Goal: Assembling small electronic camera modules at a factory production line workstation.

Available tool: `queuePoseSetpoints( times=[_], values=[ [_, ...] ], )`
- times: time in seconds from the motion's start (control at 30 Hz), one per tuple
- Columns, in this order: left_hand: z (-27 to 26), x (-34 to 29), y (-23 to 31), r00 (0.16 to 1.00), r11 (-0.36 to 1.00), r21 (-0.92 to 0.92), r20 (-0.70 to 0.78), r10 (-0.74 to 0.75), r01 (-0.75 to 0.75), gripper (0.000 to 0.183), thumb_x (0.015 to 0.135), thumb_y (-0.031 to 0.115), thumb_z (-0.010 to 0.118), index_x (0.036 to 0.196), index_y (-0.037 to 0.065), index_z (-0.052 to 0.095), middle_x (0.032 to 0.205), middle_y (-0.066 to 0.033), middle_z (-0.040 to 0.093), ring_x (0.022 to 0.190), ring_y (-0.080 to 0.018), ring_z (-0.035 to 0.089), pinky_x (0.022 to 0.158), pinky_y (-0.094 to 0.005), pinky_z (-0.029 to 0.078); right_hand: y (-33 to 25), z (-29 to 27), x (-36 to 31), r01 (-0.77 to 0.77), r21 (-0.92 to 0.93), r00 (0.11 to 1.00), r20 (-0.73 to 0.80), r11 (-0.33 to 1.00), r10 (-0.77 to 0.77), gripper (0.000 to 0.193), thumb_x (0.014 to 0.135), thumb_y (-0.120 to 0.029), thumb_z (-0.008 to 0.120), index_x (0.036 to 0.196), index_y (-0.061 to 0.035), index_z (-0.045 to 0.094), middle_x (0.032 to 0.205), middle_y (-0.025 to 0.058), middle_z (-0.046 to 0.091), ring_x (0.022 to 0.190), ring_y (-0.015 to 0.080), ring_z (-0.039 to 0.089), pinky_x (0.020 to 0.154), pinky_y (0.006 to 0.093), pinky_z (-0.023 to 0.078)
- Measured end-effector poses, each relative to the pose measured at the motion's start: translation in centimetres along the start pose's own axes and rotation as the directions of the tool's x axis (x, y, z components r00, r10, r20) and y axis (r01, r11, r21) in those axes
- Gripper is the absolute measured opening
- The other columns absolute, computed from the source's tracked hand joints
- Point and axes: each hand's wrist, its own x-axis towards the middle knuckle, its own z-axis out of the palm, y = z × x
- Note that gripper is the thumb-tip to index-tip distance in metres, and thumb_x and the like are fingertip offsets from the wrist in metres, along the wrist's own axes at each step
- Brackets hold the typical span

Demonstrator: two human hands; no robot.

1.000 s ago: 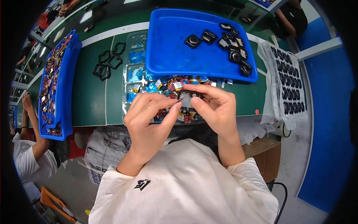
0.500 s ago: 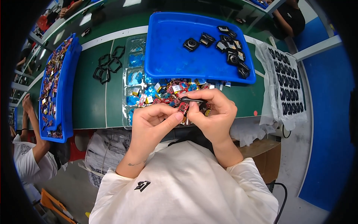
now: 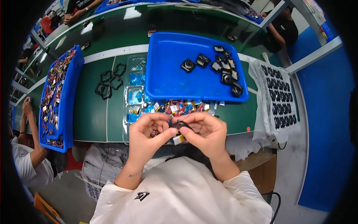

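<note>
Close in front of my chest, my left hand (image 3: 147, 132) and my right hand (image 3: 207, 134) meet at a small black plastic casing (image 3: 179, 125). Both hands are closed on it, thumbs side by side on its near edge and fingers curled behind. A small white and yellow block (image 3: 179, 140) shows just below the thumbs; whether it is joined to the casing I cannot tell. The red circuit board is hidden by my fingers. Past my hands lies a heap of red boards with white, yellow and blue parts (image 3: 174, 108).
A blue tray (image 3: 175, 80) holds several black casings. Clear plastic trays (image 3: 135, 95) lie under it. Black frames (image 3: 110, 80) rest on the green table to the left, beside a blue bin (image 3: 70, 112) of boards. At right, casings stand in rows on a wrapped tray (image 3: 281, 97). Other people sit nearby.
My left hand has brought the red circuit board up to the black casing, and both hands now grip the casing together. The whole view has shifted, so the table appears lower.
</note>
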Motion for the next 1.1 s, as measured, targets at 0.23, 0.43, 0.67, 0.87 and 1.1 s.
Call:
queuePoseSetpoints(
  times=[0.23,0.43,0.67,0.87,1.1],
  values=[
    [-0.7,0.2,0.3,0.987,0.991,-0.040,0.105,-0.120,0.124,0.014,0.073,-0.003,0.073,0.082,-0.004,0.063,0.079,-0.0037,0.064,0.066,-0.0051,0.057,0.061,-0.0178,0.045,-1.3,-1.3,1.2,0.462,-0.445,0.885,0.277,0.767,-0.373,0.019,0.070,0.004,0.069,0.088,-0.0009,0.066,0.082,0.0083,0.065,0.070,0.0185,0.063,0.062,0.0281,0.050],
    [-1.7,0.5,1.4,0.887,0.988,0.105,0.439,-0.145,0.110,0.015,0.071,0.001,0.075,0.085,0.000,0.070,0.073,-0.0037,0.067,0.066,-0.0060,0.057,0.061,-0.0196,0.045,-3.5,-2.9,2.1,0.534,-0.299,0.676,0.713,0.791,-0.186,0.011,0.073,-0.005,0.070,0.083,-0.0057,0.068,0.075,0.0056,0.062,0.066,0.0203,0.060,0.059,0.0303,0.049],
    [-2.0,0.7,1.9,0.995,0.995,0.050,0.054,0.079,-0.082,0.014,0.076,0.000,0.067,0.091,-0.003,0.067,0.080,-0.0061,0.063,0.070,-0.0099,0.056,0.063,-0.0224,0.044,-5.4,-5.1,5.4,0.446,-0.359,0.735,0.670,0.820,-0.106,0.009,0.073,-0.005,0.069,0.082,-0.0035,0.069,0.073,0.0063,0.066,0.065,0.0165,0.061,0.061,0.0278,0.049],
    [-8.4,0.7,-1.0,0.783,0.797,0.568,-0.393,0.482,-0.206,0.014,0.088,0.005,0.055,0.096,-0.002,0.064,0.097,-0.0078,0.060,0.087,-0.0148,0.054,0.073,-0.0236,0.042,-6.6,-11.7,16.2,0.185,-0.731,0.955,-0.022,0.656,-0.295,0.020,0.083,-0.015,0.061,0.097,-0.0029,0.068,0.078,0.0116,0.069,0.071,0.0144,0.065,0.065,0.0256,0.049],
    [-9.1,1.9,-2.8,0.751,0.596,0.803,-0.391,0.532,-0.004,0.015,0.088,0.007,0.055,0.098,0.001,0.064,0.105,-0.0080,0.060,0.096,-0.0177,0.052,0.071,-0.0254,0.042,-3.9,-29.1,26.9,-0.389,-0.890,0.761,-0.455,0.236,-0.462,0.046,0.072,-0.021,0.056,0.113,-0.0015,0.059,0.108,0.0191,0.063,0.102,0.0340,0.059,0.090,0.0385,0.045]
  ],
)
